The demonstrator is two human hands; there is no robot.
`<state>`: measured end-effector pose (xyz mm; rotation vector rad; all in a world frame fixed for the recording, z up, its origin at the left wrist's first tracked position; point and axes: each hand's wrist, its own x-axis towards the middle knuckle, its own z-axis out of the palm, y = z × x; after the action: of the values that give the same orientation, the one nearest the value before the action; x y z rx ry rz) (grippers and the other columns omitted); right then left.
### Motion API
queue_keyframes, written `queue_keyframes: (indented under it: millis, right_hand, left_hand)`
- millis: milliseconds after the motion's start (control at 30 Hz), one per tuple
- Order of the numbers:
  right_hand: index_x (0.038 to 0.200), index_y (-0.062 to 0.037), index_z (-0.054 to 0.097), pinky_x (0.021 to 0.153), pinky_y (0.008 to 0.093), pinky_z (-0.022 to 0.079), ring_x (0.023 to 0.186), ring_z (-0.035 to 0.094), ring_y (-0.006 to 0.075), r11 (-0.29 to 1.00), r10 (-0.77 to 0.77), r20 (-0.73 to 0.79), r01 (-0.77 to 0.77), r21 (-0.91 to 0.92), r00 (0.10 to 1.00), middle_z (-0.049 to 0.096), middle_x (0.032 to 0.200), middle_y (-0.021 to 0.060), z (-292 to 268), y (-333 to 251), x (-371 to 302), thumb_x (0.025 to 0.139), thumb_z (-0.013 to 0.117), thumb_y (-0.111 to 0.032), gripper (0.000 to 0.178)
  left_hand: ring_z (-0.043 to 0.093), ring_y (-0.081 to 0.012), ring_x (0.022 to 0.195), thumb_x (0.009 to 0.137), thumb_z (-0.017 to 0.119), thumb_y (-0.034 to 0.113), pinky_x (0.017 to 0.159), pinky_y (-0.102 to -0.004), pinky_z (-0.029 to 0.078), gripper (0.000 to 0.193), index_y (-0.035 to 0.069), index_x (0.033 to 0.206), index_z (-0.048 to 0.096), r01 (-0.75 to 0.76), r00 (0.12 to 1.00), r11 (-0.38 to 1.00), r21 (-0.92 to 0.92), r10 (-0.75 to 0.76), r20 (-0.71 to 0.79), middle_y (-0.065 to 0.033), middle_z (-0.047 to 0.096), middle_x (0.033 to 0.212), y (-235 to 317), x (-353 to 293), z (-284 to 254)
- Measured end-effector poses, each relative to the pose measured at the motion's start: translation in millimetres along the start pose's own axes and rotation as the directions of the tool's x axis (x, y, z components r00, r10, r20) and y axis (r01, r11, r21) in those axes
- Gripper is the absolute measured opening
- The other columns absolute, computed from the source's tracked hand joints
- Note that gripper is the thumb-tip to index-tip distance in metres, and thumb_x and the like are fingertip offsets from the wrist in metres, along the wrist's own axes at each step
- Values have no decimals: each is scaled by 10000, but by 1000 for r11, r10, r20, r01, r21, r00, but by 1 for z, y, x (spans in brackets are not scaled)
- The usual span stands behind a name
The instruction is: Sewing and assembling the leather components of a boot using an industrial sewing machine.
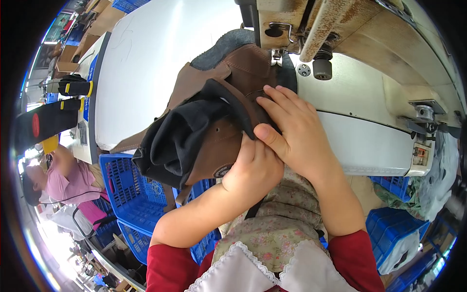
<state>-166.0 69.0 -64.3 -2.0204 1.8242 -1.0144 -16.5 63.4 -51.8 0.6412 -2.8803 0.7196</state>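
Note:
A brown leather shoe upper (209,87) with a black fabric lining (182,134) lies on the white bed of an industrial sewing machine (374,141), its far end under the needle and presser foot (276,57). My left hand (253,168) grips the upper's near edge from below. My right hand (287,129) lies over it, fingers spread flat on the brown leather and black edge close to the needle, thumb pressed against the left hand.
A white worktable (155,53) stretches to the left. Blue plastic crates (129,192) stand below it, more at lower right (389,228). Another person in a pink top (65,182) sits at far left. Cardboard boxes and clutter fill the upper left.

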Motion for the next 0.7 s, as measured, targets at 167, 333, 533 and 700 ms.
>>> queue_keyframes:
  millis: [167,333,533,700]
  right_hand:
    - [1142,46,686,1007,477,420,1248,537,393,1000,14,23,-14,18,1000,626,1281,222,-1,1,2,937,481,-621,727]
    - [1154,42,683,1019,475,410,1267,523,389,999,35,48,-36,19,998,618,1296,219,-4,0,3,939,467,-629,736]
    - [1167,39,679,1030,474,399,1275,517,390,999,43,60,-45,29,997,612,1307,220,-4,0,3,941,452,-640,751]
    - [1167,39,680,1032,476,397,1280,515,389,998,46,58,-48,35,997,610,1310,221,-5,-1,2,940,447,-649,761]
  left_hand:
    - [702,-303,942,790,611,162,855,-395,512,351,-67,1046,687,11,1000,1000,-13,-11,-5,-181,709,971,-2,4,-4]
    - [704,-308,932,802,607,157,856,-396,519,354,-76,1058,681,40,998,999,-34,-41,-57,-191,708,954,-4,10,-9]
    - [704,-312,930,825,595,156,867,-396,527,352,-91,1065,671,16,1000,999,-37,-15,11,-214,706,935,-3,7,-10]
    - [703,-318,931,823,590,157,885,-400,524,359,-96,1064,670,11,999,999,-40,-10,33,-219,708,945,-3,7,-13]
